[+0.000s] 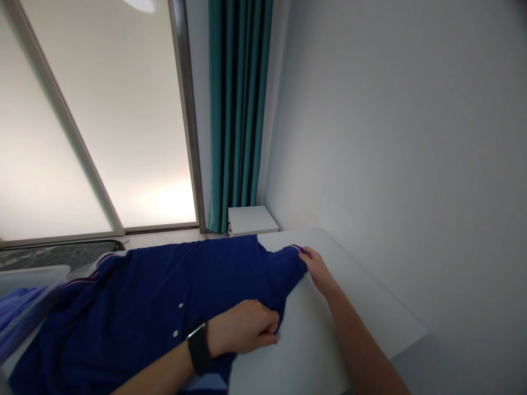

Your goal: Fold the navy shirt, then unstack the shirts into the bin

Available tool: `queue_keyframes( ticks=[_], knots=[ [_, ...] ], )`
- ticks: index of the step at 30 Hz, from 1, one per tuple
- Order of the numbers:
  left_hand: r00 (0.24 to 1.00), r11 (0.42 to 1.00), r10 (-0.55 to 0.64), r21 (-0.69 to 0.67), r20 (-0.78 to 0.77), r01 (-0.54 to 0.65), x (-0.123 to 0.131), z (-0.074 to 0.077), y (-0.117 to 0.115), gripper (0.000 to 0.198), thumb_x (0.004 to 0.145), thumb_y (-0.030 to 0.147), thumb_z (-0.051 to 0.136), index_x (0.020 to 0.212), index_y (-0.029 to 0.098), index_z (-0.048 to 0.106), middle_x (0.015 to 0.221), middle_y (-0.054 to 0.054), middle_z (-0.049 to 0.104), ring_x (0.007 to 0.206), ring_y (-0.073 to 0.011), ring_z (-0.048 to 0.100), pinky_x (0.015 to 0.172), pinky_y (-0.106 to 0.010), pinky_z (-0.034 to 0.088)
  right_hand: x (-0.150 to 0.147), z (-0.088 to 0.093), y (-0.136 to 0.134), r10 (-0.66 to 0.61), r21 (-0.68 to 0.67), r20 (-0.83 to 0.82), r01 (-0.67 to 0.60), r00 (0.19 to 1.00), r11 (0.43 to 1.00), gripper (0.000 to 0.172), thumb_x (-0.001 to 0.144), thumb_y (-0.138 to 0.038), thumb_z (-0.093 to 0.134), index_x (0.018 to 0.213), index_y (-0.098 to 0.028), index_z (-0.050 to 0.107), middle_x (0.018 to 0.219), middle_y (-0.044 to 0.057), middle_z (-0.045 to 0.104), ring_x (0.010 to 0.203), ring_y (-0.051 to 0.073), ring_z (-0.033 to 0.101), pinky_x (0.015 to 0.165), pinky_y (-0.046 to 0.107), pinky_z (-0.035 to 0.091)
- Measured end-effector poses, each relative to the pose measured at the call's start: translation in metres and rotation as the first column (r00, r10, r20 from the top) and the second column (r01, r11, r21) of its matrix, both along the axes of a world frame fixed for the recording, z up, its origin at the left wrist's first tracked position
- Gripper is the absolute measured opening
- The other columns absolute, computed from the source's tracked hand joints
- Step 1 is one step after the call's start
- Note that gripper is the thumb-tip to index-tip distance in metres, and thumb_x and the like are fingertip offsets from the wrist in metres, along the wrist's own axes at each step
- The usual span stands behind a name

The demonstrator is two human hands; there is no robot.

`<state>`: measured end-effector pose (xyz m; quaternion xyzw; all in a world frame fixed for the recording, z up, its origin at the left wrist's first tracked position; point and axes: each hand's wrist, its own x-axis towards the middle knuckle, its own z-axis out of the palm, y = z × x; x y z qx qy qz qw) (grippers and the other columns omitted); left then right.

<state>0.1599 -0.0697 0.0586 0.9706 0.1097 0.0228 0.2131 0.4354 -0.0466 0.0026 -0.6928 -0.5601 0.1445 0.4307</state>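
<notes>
A dark blue short-sleeved shirt with white buttons and red-and-white striped trim is spread over a white table. My right hand pinches the striped cuff of one sleeve at the far right of the cloth. Closer to me, my left hand, with a black watch on the wrist, is closed in a fist-like grip at the shirt's right edge. Its fingertips are partly hidden, but the cloth runs under and beside them. The near part of the shirt lies behind my left forearm.
At the left edge stands a clear plastic bin with purple-blue cloth inside. A small white cabinet is beyond the table, before a green curtain. A wall borders the right side. Frosted sliding doors are at the back left.
</notes>
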Motion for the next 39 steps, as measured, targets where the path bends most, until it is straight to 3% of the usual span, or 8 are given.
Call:
queue_keyframes(
  ticks=[4, 10, 16, 21, 25, 30, 34, 39],
  knots=[
    [0.999, 0.998, -0.042, 0.056, 0.031, 0.040, 0.007, -0.009, -0.013, 0.015, 0.088, 0.032, 0.061, 0.078, 0.022, 0.055, 0.076, 0.003, 0.066, 0.073, -0.0139, 0.063, 0.071, -0.024, 0.039, 0.008, 0.008, -0.002, -0.144, -0.013, 0.181, 0.149, 0.973, 0.989, 0.037, 0.092, -0.031, 0.033, 0.120, -0.017, 0.052, 0.083, 0.004, 0.067, 0.073, 0.017, 0.061, 0.066, 0.026, 0.043],
    [0.996, 1.000, 0.016, -0.009, 0.089, -0.015, 0.001, 0.005, -0.003, 0.011, 0.091, 0.027, 0.051, 0.086, 0.023, 0.060, 0.080, 0.002, 0.067, 0.073, -0.0131, 0.062, 0.071, -0.023, 0.041, 0.007, -0.007, -0.013, -0.168, -0.132, 0.416, 0.243, 0.894, 0.961, 0.026, 0.086, -0.017, 0.044, 0.103, -0.021, 0.063, 0.086, 0.006, 0.068, 0.083, 0.021, 0.062, 0.079, 0.032, 0.037],
    [0.963, 0.966, 0.248, -0.098, 0.108, -0.238, -0.005, 0.011, 0.030, 0.021, 0.095, 0.030, 0.040, 0.101, 0.024, 0.059, 0.075, 0.002, 0.064, 0.067, -0.0139, 0.059, 0.063, -0.023, 0.040, 0.002, -0.013, -0.011, -0.181, -0.144, 0.561, 0.310, 0.808, 0.940, 0.022, 0.091, -0.030, 0.045, 0.103, -0.020, 0.062, 0.103, 0.010, 0.064, 0.100, 0.024, 0.056, 0.082, 0.032, 0.035],
    [0.935, 0.928, 0.335, 0.128, 0.117, -0.349, -0.002, -0.010, 0.075, 0.022, 0.091, 0.027, 0.044, 0.106, 0.024, 0.060, 0.097, -0.003, 0.066, 0.088, -0.0199, 0.061, 0.079, -0.031, 0.044, -0.003, -0.013, -0.014, -0.187, -0.118, 0.661, 0.347, 0.727, 0.931, 0.027, 0.090, -0.030, 0.049, 0.113, -0.020, 0.058, 0.102, 0.010, 0.063, 0.099, 0.025, 0.055, 0.082, 0.033, 0.035],
    [0.875, 0.830, 0.437, 0.283, 0.210, -0.482, 0.002, -0.022, 0.112, 0.025, 0.089, 0.024, 0.044, 0.109, 0.022, 0.059, 0.106, -0.007, 0.063, 0.101, -0.0233, 0.057, 0.089, -0.037, 0.042, -0.018, -0.004, -0.013, -0.190, 0.042, 0.721, 0.232, 0.667, 0.972, 0.036, 0.086, -0.014, 0.046, 0.120, -0.018, 0.056, 0.111, 0.012, 0.060, 0.106, 0.026, 0.050, 0.091, 0.038, 0.033],
    [0.804, 0.756, 0.547, 0.275, 0.231, -0.594, 0.010, -0.028, 0.144, 0.023, 0.089, 0.023, 0.044, 0.105, 0.023, 0.061, 0.105, -0.006, 0.065, 0.102, -0.0225, 0.057, 0.090, -0.036, 0.041, -0.053, 0.007, 0.023, 0.149, -0.023, 0.646, -0.176, 0.748, 0.984, 0.042, 0.086, -0.004, 0.035, 0.120, -0.018, 0.056, 0.118, 0.009, 0.060, 0.113, 0.020, 0.050, 0.100, 0.033, 0.032],
    [0.764, 0.719, 0.595, 0.260, 0.249, -0.645, 0.017, -0.028, 0.161, 0.025, 0.091, 0.022, 0.041, 0.106, 0.022, 0.061, 0.107, -0.006, 0.065, 0.101, -0.0215, 0.058, 0.088, -0.034, 0.042, -0.078, 0.011, 0.059, 0.237, -0.177, 0.546, -0.165, 0.804, 0.970, 0.043, 0.088, -0.005, 0.034, 0.125, -0.016, 0.053, 0.122, 0.009, 0.058, 0.114, 0.018, 0.050, 0.099, 0.029, 0.035],
    [0.742, 0.695, 0.616, 0.261, 0.265, -0.670, 0.016, -0.032, 0.177, 0.030, 0.091, 0.022, 0.042, 0.115, 0.021, 0.059, 0.114, -0.009, 0.061, 0.110, -0.0235, 0.053, 0.094, -0.036, 0.040, -0.091, 0.010, 0.067, 0.209, -0.282, 0.519, -0.065, 0.829, 0.957, 0.040, 0.091, -0.013, 0.038, 0.130, -0.020, 0.046, 0.123, 0.012, 0.057, 0.111, 0.022, 0.055, 0.091, 0.032, 0.041]
  ],
)
